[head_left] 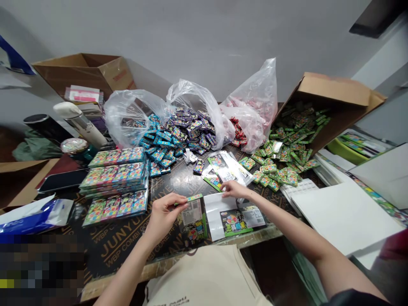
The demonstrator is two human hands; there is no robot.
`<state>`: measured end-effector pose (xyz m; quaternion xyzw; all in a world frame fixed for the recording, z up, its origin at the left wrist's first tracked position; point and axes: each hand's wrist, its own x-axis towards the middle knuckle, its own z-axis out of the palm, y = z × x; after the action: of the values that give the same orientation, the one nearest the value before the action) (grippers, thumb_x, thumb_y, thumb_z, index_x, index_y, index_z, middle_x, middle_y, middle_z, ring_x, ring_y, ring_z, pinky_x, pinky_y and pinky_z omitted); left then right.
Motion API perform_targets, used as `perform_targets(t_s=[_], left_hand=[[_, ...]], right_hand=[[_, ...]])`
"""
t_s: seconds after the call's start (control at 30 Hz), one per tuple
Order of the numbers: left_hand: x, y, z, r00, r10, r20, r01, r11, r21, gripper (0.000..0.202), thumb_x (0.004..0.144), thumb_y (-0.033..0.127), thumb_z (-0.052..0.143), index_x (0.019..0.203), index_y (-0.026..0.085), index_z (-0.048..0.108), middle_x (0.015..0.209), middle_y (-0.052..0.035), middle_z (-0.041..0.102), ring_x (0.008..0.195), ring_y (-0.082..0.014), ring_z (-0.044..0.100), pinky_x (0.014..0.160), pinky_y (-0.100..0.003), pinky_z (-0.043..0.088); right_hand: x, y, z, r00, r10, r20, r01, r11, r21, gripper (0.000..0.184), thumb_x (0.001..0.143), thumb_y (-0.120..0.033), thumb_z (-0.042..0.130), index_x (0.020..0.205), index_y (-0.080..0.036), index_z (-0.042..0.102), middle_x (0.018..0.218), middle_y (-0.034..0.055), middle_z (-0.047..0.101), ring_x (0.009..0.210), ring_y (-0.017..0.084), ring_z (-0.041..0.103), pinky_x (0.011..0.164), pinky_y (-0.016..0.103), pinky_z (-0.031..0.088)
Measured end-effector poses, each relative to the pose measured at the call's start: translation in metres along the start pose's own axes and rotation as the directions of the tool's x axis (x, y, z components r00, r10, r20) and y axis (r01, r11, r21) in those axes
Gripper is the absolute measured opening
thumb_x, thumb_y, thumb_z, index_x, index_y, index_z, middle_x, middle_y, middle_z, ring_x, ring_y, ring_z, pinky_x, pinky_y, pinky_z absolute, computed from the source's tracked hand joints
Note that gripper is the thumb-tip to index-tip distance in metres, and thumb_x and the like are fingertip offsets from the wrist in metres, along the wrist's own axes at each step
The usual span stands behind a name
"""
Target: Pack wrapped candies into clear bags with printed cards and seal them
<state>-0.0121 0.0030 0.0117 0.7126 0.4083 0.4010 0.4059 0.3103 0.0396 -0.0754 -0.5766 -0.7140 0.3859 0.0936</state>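
Note:
My left hand (pixel 164 212) is closed on a printed plastic pouch (pixel 192 219), pinching its top edge just above the table. My right hand (pixel 234 189) pinches the top of a flat pouch from the stack of empty pouches (pixel 228 168) lying in front of it. Another pouch (pixel 234 216) with a white back and a green label lies flat between my hands. Behind them, small wrapped candies spill out in heaps: blue ones (pixel 157 146), purple ones (pixel 191 129), red ones (pixel 239 131) and green ones (pixel 280 163).
Filled, colourful pouches (pixel 116 178) are stacked at the left. Three clear plastic bags (pixel 255 100) and a tipped cardboard box (pixel 334 100) hold the candies. White sheets (pixel 344 214) lie right. A cardboard box (pixel 83 72), a white bottle (pixel 81 123) and a phone (pixel 62 180) sit far left.

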Motion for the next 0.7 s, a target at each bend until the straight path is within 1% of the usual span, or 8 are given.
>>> perform_targets(t_s=[0.07, 0.13, 0.23, 0.3, 0.37, 0.5, 0.6, 0.7], left_hand=[[0.0, 0.0, 0.0, 1.0, -0.002, -0.002, 0.002, 1.0, -0.002, 0.007, 0.072, 0.023, 0.065, 0.075, 0.017, 0.066, 0.08, -0.0049, 0.067, 0.076, -0.017, 0.063, 0.066, -0.026, 0.05], [0.001, 0.0, 0.0, 1.0, -0.003, -0.002, 0.003, 1.0, -0.007, 0.007, 0.072, 0.023, 0.065, 0.075, 0.016, 0.066, 0.08, -0.0052, 0.067, 0.076, -0.0172, 0.063, 0.065, -0.026, 0.05], [0.0, 0.0, 0.001, 1.0, -0.002, 0.001, 0.002, 1.0, -0.018, 0.007, 0.072, 0.023, 0.065, 0.074, 0.016, 0.066, 0.08, -0.0053, 0.067, 0.075, -0.0172, 0.063, 0.065, -0.026, 0.05], [0.0, 0.0, 0.001, 1.0, -0.003, 0.0, 0.003, 1.0, -0.023, 0.007, 0.072, 0.023, 0.065, 0.074, 0.016, 0.066, 0.08, -0.0053, 0.066, 0.075, -0.0173, 0.063, 0.065, -0.026, 0.05], [0.0, 0.0, 0.001, 1.0, -0.004, -0.004, 0.004, 1.0, -0.025, 0.007, 0.073, 0.023, 0.065, 0.075, 0.017, 0.066, 0.08, -0.0053, 0.066, 0.076, -0.0173, 0.063, 0.066, -0.026, 0.05], [-0.001, 0.002, 0.001, 1.0, 0.001, -0.015, -0.001, 1.0, 0.002, 0.007, 0.074, 0.023, 0.063, 0.076, 0.017, 0.066, 0.08, -0.0048, 0.066, 0.077, -0.0168, 0.062, 0.067, -0.026, 0.049], [-0.003, 0.005, 0.002, 0.999, -0.02, -0.026, 0.021, 0.998, 0.058, 0.008, 0.076, 0.023, 0.061, 0.08, 0.018, 0.065, 0.081, -0.004, 0.066, 0.076, -0.0159, 0.061, 0.067, -0.025, 0.048], [-0.004, 0.007, 0.003, 0.998, -0.039, -0.053, 0.044, 0.994, 0.1, 0.009, 0.077, 0.022, 0.059, 0.085, 0.018, 0.064, 0.082, -0.0036, 0.065, 0.075, -0.0151, 0.061, 0.065, -0.024, 0.047]], right_hand=[[-0.002, 0.002, -0.002, 1.0, 0.002, 0.009, -0.002, 1.0, -0.02, 0.026, 0.066, -0.029, 0.067, 0.086, -0.013, 0.065, 0.06, -0.0005, 0.061, 0.053, 0.01, 0.051, 0.05, 0.02, 0.035], [-0.001, 0.004, -0.005, 1.0, 0.002, 0.005, -0.002, 0.999, -0.05, 0.022, 0.066, -0.027, 0.067, 0.083, -0.012, 0.067, 0.061, 0.0003, 0.062, 0.054, 0.011, 0.054, 0.051, 0.02, 0.037], [0.0, 0.006, -0.006, 0.999, -0.011, -0.035, 0.007, 0.993, -0.121, 0.017, 0.066, -0.023, 0.067, 0.079, -0.012, 0.066, 0.062, 0.0006, 0.064, 0.057, 0.012, 0.056, 0.053, 0.02, 0.038], [-0.002, 0.004, -0.003, 0.996, -0.034, -0.082, 0.018, 0.982, -0.187, 0.012, 0.07, -0.021, 0.063, 0.079, -0.013, 0.065, 0.066, 0.0015, 0.065, 0.061, 0.013, 0.057, 0.057, 0.022, 0.04], [-0.007, 0.001, 0.003, 0.988, -0.069, -0.136, 0.03, 0.963, -0.268, 0.009, 0.076, -0.019, 0.057, 0.078, -0.014, 0.064, 0.073, 0.0038, 0.065, 0.069, 0.015, 0.057, 0.066, 0.025, 0.04], [-0.024, -0.008, 0.025, 0.963, -0.143, -0.227, 0.037, 0.909, -0.415, 0.02, 0.084, -0.016, 0.044, 0.077, -0.013, 0.063, 0.087, 0.0114, 0.063, 0.088, 0.022, 0.053, 0.083, 0.035, 0.034], [-0.036, -0.013, 0.04, 0.949, -0.176, -0.263, 0.034, 0.883, -0.468, 0.022, 0.085, -0.013, 0.04, 0.081, -0.012, 0.061, 0.09, 0.0146, 0.061, 0.09, 0.024, 0.051, 0.083, 0.036, 0.033], [-0.042, -0.015, 0.045, 0.938, -0.183, -0.293, 0.022, 0.879, -0.477, 0.02, 0.084, -0.012, 0.04, 0.08, -0.013, 0.059, 0.087, 0.0141, 0.061, 0.086, 0.023, 0.052, 0.077, 0.033, 0.035]])
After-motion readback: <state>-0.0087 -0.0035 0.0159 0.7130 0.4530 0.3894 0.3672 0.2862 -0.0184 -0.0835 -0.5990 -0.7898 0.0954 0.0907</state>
